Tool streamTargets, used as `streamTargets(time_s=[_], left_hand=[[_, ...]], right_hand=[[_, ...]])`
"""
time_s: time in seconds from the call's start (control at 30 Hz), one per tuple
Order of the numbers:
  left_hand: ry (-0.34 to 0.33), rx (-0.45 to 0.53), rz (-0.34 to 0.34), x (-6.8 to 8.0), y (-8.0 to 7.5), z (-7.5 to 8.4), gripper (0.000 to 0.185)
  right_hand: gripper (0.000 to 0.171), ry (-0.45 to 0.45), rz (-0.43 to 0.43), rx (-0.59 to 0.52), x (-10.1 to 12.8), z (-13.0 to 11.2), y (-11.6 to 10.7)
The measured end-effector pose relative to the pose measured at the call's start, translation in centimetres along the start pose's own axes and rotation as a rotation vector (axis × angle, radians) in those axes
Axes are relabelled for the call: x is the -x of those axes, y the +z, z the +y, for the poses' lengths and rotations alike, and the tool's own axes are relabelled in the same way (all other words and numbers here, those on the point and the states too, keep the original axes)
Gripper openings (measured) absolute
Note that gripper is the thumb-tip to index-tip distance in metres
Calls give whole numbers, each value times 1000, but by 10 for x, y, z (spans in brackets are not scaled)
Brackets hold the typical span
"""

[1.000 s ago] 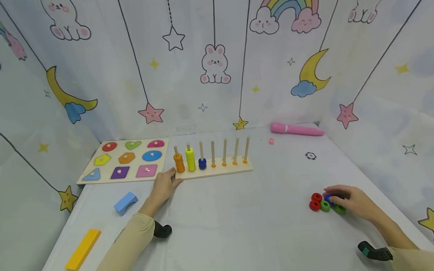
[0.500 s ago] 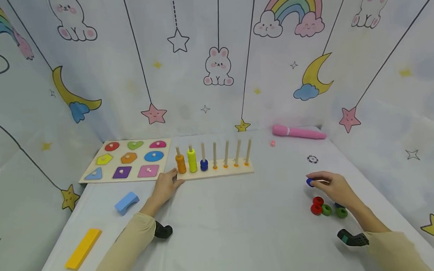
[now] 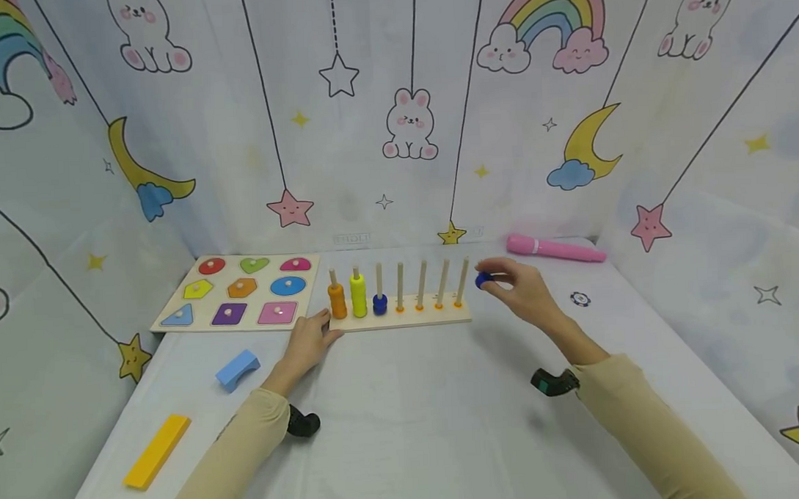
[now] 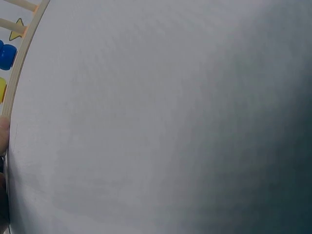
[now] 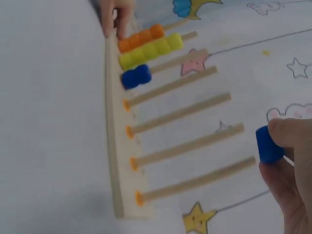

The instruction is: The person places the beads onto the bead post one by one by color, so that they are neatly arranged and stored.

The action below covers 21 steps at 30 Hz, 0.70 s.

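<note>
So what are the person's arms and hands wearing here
Both arms are covered by long beige sleeves, the left sleeve and the right sleeve, each ending at the wrist. Each wrist carries a small black device: the left one is plain black, the right one shows a teal patch. The left hand and right hand are bare, with no gloves.

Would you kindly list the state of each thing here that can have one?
Peg board: flat; three pegs bear beads, four are bare.
Blue bead: pinched, off the table.
Right hand: pinches the bead.
Left hand: rests against the board's end.
Shape puzzle: all pieces seated.
</note>
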<state>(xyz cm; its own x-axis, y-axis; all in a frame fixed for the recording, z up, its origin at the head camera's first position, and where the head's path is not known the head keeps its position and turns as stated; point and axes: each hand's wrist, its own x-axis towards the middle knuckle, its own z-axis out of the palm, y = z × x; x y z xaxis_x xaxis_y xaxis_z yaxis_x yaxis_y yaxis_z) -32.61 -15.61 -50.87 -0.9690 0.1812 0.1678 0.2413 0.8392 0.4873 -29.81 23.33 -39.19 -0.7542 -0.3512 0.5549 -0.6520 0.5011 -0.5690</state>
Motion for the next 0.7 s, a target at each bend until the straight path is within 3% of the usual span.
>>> streamTargets(time_s=[0.13, 0.3, 0.53, 0.7], left_hand=[[0, 3, 2, 1, -1, -1, 57], [3, 21, 9, 2, -3, 0, 57], [-18, 28, -3, 4, -1, 1, 58], [2, 17, 19, 2, -1, 0, 58]], right_hand=[[33, -49, 19, -63, -36, -20, 28], [34, -36, -11, -109, -69, -9, 68], [37, -16, -63, -126, -100, -10, 110], [35, -26, -97, -104, -114, -17, 127]])
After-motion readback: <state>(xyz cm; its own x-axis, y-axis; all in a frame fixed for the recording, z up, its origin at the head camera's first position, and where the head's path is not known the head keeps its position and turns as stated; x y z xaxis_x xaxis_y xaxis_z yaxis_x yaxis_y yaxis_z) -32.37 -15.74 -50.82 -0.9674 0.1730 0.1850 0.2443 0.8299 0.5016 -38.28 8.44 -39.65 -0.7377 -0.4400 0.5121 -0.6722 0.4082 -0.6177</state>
